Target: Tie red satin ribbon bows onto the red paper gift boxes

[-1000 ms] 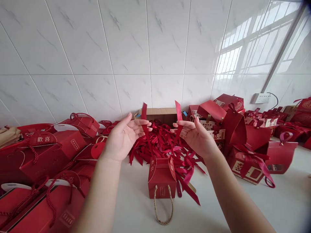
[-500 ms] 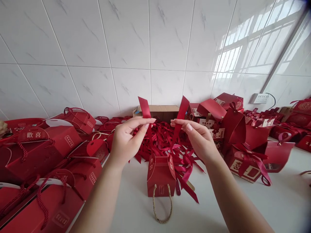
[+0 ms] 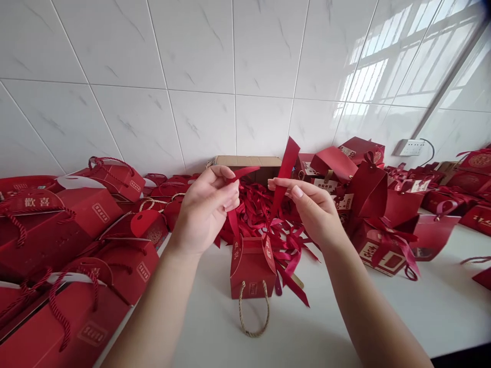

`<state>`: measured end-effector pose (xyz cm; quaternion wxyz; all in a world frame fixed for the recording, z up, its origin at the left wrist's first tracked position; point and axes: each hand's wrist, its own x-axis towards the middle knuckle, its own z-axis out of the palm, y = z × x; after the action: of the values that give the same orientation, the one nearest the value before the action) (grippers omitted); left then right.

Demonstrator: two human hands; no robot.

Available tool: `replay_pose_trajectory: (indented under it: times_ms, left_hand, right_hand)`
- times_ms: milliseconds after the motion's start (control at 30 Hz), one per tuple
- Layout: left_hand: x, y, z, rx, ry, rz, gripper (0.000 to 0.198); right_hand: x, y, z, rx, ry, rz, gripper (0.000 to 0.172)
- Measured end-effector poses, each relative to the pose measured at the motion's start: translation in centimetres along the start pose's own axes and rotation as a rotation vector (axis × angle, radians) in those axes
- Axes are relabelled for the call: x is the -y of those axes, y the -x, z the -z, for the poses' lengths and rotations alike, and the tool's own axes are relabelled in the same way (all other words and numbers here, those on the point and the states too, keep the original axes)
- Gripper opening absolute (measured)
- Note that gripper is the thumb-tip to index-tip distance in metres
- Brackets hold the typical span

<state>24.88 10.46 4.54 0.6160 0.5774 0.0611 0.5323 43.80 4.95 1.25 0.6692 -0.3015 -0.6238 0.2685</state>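
Observation:
A small red gift box [image 3: 253,273] with a twisted beige cord handle [image 3: 255,335] stands on the white table in the middle. Red ribbon rises from its top in two ends. My left hand [image 3: 209,209] is closed on the left ribbon end [image 3: 245,172], whose tip points right. Between thumb and fingers, my right hand [image 3: 312,207] pinches the right ribbon end [image 3: 287,161], which stands up above the fingers. Behind the box lies a heap of loose red ribbons [image 3: 255,204].
Red boxes with cord handles [image 3: 72,220] crowd the left side. On the right are red boxes with ribbons [image 3: 387,248]. A cardboard box [image 3: 249,161] sits against the tiled wall, and a power socket [image 3: 409,147] is at the right.
My left hand has turned, its fingers curling in, and the left ribbon end has folded over to the right. My right hand keeps its pinch. The view has shifted slightly.

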Motion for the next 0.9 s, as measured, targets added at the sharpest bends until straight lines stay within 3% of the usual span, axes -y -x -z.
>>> replay_pose_trajectory:
  times_ms: [167, 467, 567, 733, 900]
  left_hand:
    - [0.4, 0.1, -0.4, -0.071, -0.019, -0.039, 0.014]
    - [0.4, 0.0, -0.6, -0.092, 0.013, -0.061, 0.015]
    - [0.5, 0.0, -0.5, -0.114, -0.012, -0.119, 0.007]
    - [0.8, -0.3, 0.0, -0.215, -0.109, -0.217, 0.013]
    - [1.0, -0.5, 0.4, -0.313, -0.127, -0.210, 0.018]
  right_hand:
    - [0.0, 0.1, 0.0, 0.003, -0.006, 0.004, 0.023]
    - [0.3, 0.2, -0.2, 0.001, 0.041, 0.015, 0.024]
    - [0.4, 0.2, -0.4, 0.004, 0.046, 0.023, 0.024]
    - [0.5, 0.2, -0.4, 0.003, 0.072, 0.025, 0.024]
    - [0.5, 0.2, -0.3, -0.011, 0.110, 0.034, 0.023]
